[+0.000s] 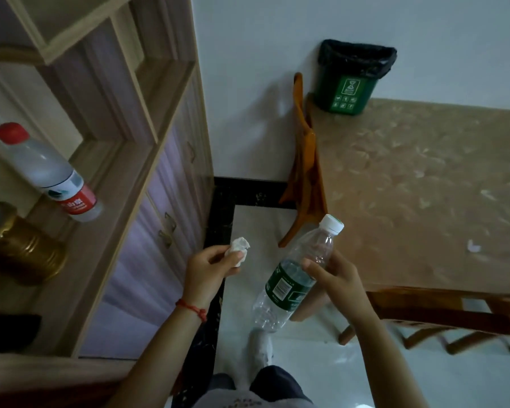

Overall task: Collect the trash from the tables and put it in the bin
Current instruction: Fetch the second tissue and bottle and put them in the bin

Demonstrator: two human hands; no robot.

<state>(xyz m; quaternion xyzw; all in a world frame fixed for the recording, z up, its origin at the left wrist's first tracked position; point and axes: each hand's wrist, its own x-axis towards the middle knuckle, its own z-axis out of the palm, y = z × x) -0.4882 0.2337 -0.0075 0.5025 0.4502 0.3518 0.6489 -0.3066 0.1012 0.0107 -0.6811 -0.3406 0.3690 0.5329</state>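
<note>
2 pieces of trash held, well short of the bin (354,76).
A crumpled tissue (238,251) is pinched by the left hand (209,267); a clear bottle (295,275) is gripped mid-body by the right hand (333,279).

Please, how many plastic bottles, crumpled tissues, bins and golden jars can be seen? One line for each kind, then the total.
Plastic bottles: 2, green-label in the right hand, red-cap on the shelf
Crumpled tissues: 1, in the left hand
Bins: 1
Golden jars: 1
Total: 5
</note>
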